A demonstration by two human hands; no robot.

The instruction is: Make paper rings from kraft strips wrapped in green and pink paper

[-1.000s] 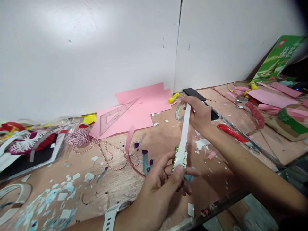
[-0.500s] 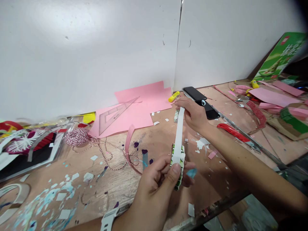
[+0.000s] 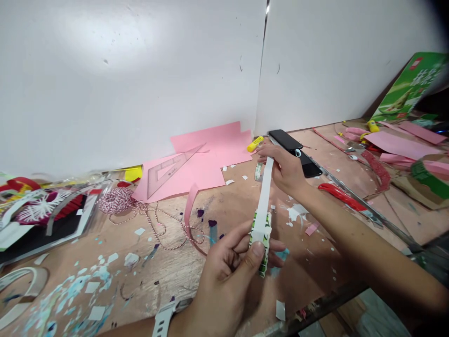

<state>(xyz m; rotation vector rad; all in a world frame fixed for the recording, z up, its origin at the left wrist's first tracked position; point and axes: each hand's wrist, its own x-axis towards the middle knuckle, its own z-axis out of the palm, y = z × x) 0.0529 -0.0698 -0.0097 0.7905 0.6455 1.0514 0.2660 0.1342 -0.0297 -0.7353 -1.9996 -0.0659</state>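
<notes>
In the head view, my left hand (image 3: pixel 231 276) is closed around a narrow green-and-white patterned strip (image 3: pixel 264 269), its thumb pressing on top. A flat white strip (image 3: pixel 264 196), which looks like tape or paper, lies over the patterned piece and runs taut up to my right hand (image 3: pixel 284 168). That hand pinches the far end, its fingers bent over it. Beside those fingers shows part of a small curved, printed band (image 3: pixel 258 172), mostly hidden. A yellow glue stick (image 3: pixel 255 144) lies just beyond my right hand.
Pink paper (image 3: pixel 210 173) with a clear set square (image 3: pixel 157 180) lies behind. Red-and-white twine (image 3: pixel 116 200) and a tape roll (image 3: pixel 38 283) are on the left. Two phones (image 3: pixel 286 139) and a red-handled cutter (image 3: pixel 340 196) are on the right. A white wall panel (image 3: pixel 140 84) stands behind.
Both hands keep their holds on the strips. The whole view has shifted slightly, with everything appearing a little lower and further right.
</notes>
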